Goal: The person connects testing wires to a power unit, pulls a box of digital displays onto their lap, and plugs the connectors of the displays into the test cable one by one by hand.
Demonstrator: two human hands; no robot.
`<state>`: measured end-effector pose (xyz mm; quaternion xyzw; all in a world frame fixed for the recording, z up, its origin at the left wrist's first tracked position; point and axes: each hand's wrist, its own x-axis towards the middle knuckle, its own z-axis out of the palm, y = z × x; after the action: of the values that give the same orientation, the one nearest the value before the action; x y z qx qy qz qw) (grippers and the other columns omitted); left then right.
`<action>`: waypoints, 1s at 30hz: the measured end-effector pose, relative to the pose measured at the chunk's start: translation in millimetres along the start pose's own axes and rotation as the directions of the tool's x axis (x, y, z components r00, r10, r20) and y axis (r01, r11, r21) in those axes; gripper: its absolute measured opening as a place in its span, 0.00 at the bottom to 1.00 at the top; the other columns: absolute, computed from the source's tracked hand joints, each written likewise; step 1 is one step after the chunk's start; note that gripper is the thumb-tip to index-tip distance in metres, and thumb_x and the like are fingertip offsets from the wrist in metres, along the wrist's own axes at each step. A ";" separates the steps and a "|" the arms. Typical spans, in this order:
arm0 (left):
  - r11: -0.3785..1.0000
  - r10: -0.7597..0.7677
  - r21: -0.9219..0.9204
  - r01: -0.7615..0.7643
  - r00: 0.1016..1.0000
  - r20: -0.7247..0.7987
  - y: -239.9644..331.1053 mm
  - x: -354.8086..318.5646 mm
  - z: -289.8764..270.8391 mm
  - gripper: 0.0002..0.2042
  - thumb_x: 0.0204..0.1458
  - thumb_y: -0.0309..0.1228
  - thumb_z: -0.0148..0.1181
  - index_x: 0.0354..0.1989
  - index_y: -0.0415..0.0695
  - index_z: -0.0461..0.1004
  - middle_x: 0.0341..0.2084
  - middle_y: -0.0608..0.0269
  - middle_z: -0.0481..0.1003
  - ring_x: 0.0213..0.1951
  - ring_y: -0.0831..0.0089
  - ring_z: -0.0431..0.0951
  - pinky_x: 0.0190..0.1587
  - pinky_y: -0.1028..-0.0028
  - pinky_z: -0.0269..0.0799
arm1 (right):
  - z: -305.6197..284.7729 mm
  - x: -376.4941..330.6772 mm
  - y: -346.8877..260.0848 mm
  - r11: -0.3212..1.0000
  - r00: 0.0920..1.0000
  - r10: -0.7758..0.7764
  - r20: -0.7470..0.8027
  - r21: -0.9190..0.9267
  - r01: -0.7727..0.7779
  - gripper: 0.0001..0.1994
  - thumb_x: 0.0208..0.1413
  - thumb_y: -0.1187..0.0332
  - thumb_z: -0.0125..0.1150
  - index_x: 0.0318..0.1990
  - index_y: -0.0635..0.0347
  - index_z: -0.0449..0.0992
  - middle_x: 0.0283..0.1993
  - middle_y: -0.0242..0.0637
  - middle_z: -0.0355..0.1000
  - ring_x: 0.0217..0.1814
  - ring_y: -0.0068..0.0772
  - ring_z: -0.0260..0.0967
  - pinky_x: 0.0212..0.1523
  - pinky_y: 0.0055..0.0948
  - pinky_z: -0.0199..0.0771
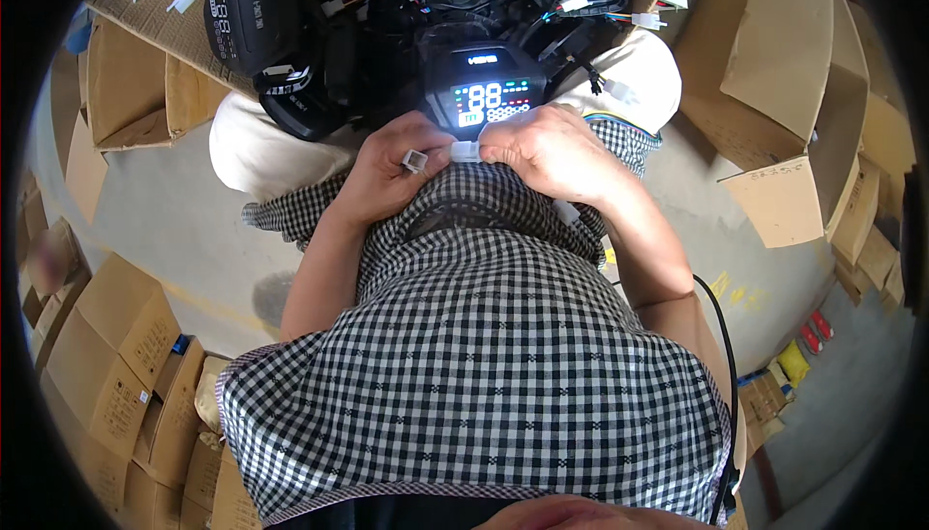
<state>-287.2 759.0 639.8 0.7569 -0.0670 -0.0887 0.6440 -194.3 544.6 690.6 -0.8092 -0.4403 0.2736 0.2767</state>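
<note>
A small white plug is pinched between the fingertips of the right hand, which is closed on it, just below a lit display panel resting on the lap. A second white plug is gripped in the closed left hand, its open end turned toward the first; the two plugs are near each other but not yet joined. Both are held close against the checked shirt, over the pale trousers.

A poor join could be judged likely if the plugs are pushed together askew, since the pins cannot be seen from here and could be bent. The panel is balanced on the knees and could be pulled off by a tug on its wires.

Beyond the knees, a heap of black panels and loose wires with white plugs is piled on flattened cardboard, crowding the space ahead. Open cardboard boxes are stood on the floor to the right, and more boxes at the lower left
</note>
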 end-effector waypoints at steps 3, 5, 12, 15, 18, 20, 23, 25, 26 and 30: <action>0.995 -0.101 0.005 0.101 0.993 0.062 3.7 -0.6 -2.7 0.08 0.51 0.27 0.59 0.38 0.39 0.77 0.30 0.60 0.72 0.35 0.69 0.72 0.40 0.73 0.66 | 10.4 -4.6 -1.0 0.997 0.998 0.059 -0.035 0.048 -0.057 0.07 0.57 0.65 0.49 0.32 0.50 0.75 0.29 0.36 0.76 0.33 0.42 0.75 0.31 0.40 0.74; 0.995 -0.089 0.053 0.086 0.993 0.076 3.3 -1.6 -2.8 0.08 0.51 0.27 0.59 0.38 0.39 0.76 0.31 0.59 0.72 0.35 0.69 0.72 0.39 0.72 0.66 | 17.4 -7.0 -0.7 0.994 0.995 0.092 -0.025 0.060 -0.091 0.07 0.56 0.65 0.49 0.32 0.51 0.75 0.29 0.36 0.75 0.33 0.42 0.75 0.31 0.40 0.74; 0.990 -0.142 0.012 0.141 0.986 0.091 8.5 -10.5 -10.4 0.08 0.53 0.29 0.60 0.40 0.40 0.75 0.30 0.63 0.72 0.32 0.74 0.72 0.35 0.75 0.67 | 19.0 0.7 3.8 0.979 0.927 0.059 -0.371 0.205 0.020 0.05 0.55 0.69 0.52 0.31 0.55 0.75 0.28 0.39 0.73 0.31 0.45 0.74 0.29 0.39 0.73; 0.772 -0.198 -0.625 -0.115 0.891 -0.409 9.1 -31.3 -19.9 0.13 0.54 0.29 0.59 0.46 0.38 0.71 0.31 0.65 0.73 0.33 0.77 0.71 0.35 0.78 0.66 | -12.0 22.8 1.5 0.886 0.758 0.433 -0.488 0.384 -0.259 0.06 0.55 0.68 0.55 0.31 0.60 0.75 0.28 0.41 0.73 0.30 0.45 0.74 0.30 0.36 0.72; 0.797 0.018 -0.528 -0.293 0.886 -0.464 38.5 -32.5 -47.5 0.13 0.52 0.27 0.61 0.44 0.37 0.71 0.32 0.65 0.73 0.33 0.78 0.70 0.36 0.81 0.65 | -5.8 64.9 31.2 0.988 0.728 0.138 -0.672 0.044 -0.146 0.08 0.55 0.65 0.56 0.32 0.59 0.77 0.32 0.40 0.74 0.34 0.46 0.74 0.35 0.39 0.73; 0.871 0.081 -0.400 -0.286 0.886 -0.458 56.5 -36.1 -52.6 0.11 0.51 0.25 0.63 0.41 0.36 0.73 0.31 0.64 0.74 0.33 0.79 0.70 0.36 0.82 0.64 | 7.5 95.3 42.0 0.988 0.790 0.139 -0.597 0.026 -0.154 0.08 0.54 0.65 0.56 0.36 0.53 0.79 0.45 0.38 0.72 0.45 0.44 0.72 0.44 0.40 0.73; 0.988 -0.150 -0.116 0.105 0.852 -0.503 68.2 -36.7 -41.0 0.08 0.43 0.19 0.66 0.32 0.38 0.77 0.27 0.64 0.73 0.33 0.78 0.70 0.36 0.81 0.64 | 39.8 136.7 54.5 0.996 0.846 0.051 -0.531 -0.031 -0.079 0.08 0.52 0.68 0.56 0.36 0.47 0.80 0.53 0.39 0.67 0.48 0.45 0.71 0.49 0.39 0.72; 0.999 -0.006 0.031 0.023 0.878 -0.479 65.3 -32.5 -36.2 0.08 0.44 0.20 0.66 0.33 0.39 0.78 0.27 0.64 0.73 0.32 0.78 0.71 0.36 0.80 0.64 | 51.2 150.2 53.3 0.996 0.801 0.066 -0.595 -0.003 -0.084 0.07 0.50 0.70 0.58 0.34 0.50 0.81 0.46 0.40 0.70 0.44 0.45 0.72 0.45 0.38 0.73; 0.984 0.131 0.170 -0.061 0.891 -0.435 63.3 -31.2 -34.4 0.08 0.45 0.21 0.65 0.35 0.39 0.78 0.26 0.65 0.73 0.31 0.78 0.71 0.36 0.80 0.65 | 49.9 150.8 52.4 0.997 0.802 0.059 -0.594 -0.005 -0.077 0.07 0.50 0.70 0.58 0.34 0.50 0.81 0.46 0.40 0.70 0.44 0.45 0.72 0.45 0.38 0.73; 0.969 -0.130 -0.245 0.028 0.902 -0.412 58.4 -40.5 -21.6 0.07 0.52 0.23 0.61 0.38 0.37 0.77 0.26 0.63 0.73 0.26 0.79 0.72 0.30 0.82 0.66 | 33.8 127.4 55.7 0.959 0.520 0.170 -0.837 0.262 0.108 0.04 0.47 0.74 0.62 0.30 0.63 0.79 0.32 0.41 0.71 0.31 0.40 0.71 0.33 0.32 0.71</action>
<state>-321.3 779.1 702.6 0.6794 0.1169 0.0447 0.7230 -127.4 636.0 603.4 -0.7986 -0.1899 -0.0933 0.5635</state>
